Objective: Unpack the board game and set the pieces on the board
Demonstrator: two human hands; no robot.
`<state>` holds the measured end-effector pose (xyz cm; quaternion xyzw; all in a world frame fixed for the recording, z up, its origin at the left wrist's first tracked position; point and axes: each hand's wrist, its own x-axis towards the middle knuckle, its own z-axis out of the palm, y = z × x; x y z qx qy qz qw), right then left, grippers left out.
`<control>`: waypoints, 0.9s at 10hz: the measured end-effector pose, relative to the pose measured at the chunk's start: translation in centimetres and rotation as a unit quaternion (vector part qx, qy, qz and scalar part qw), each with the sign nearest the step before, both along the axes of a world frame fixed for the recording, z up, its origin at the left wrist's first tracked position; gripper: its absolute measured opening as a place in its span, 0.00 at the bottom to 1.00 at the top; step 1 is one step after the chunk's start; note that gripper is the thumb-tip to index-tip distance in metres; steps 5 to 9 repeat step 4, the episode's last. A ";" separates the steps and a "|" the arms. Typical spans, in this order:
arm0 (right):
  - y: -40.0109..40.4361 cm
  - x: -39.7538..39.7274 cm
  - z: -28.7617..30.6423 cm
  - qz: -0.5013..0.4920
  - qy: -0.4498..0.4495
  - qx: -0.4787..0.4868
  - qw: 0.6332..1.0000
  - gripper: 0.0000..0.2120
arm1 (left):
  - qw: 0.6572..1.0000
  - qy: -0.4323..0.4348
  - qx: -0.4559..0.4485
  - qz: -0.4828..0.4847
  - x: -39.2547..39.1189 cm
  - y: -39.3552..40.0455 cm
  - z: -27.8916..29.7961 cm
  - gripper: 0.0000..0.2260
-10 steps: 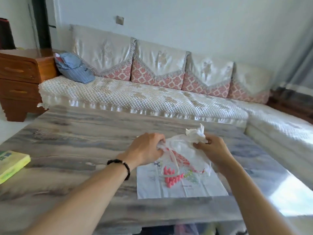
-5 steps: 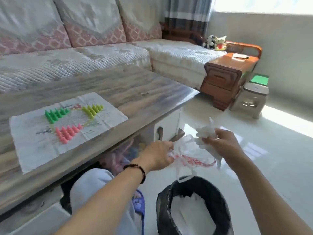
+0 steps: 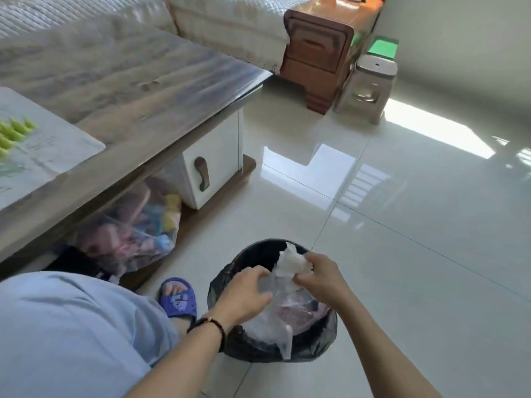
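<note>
Board [image 3: 43, 150] is laid out on the table [image 3: 161, 90], green pieces [image 3: 14, 133] standing on it; other pieces out of view. Left hand [image 3: 244, 294] and right hand [image 3: 319, 277] both pinch the empty plastic bag [image 3: 284, 285] over the bin [image 3: 321, 337], so likely only packaging disposal is left.

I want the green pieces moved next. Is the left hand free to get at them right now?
Probably not yet: the left hand grips the plastic bag over the bin, while the green pieces sit up on the table, off to its left.

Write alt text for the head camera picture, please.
Both hands, left hand and right hand, hold crumpled plastic wrapping over a black-lined bin on the tiled floor. At left, yellow-green game pieces stand on the paper board.
</note>
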<state>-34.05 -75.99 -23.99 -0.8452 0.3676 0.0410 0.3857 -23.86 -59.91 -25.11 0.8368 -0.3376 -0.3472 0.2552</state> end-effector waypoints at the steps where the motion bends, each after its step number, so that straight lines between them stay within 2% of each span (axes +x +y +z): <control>1: 1.2 -0.4 -1.3 0.070 0.048 0.026 0.996 0.22 | 0.994 -0.107 0.004 -0.008 1.0 1.7 0.3 0.20; 2: 0.6 -0.7 0.5 0.097 0.033 -0.018 0.995 0.29 | 0.981 -0.190 -0.029 -0.032 0.8 2.4 0.7 0.20; 3: 0.6 -0.3 6.8 0.029 -0.080 -0.052 0.995 0.21 | 0.959 -0.271 -0.032 -0.074 0.1 3.1 0.8 0.25; 4: 0.4 -1.9 18.0 -0.036 -0.328 -0.047 0.943 0.14 | 0.929 -0.349 -0.029 -0.120 -0.3 3.6 0.2 0.30; 9: 0.4 -1.9 18.0 -0.036 -0.328 -0.047 0.943 0.14 | 0.929 -0.349 -0.029 -0.120 -0.3 3.6 0.2 0.30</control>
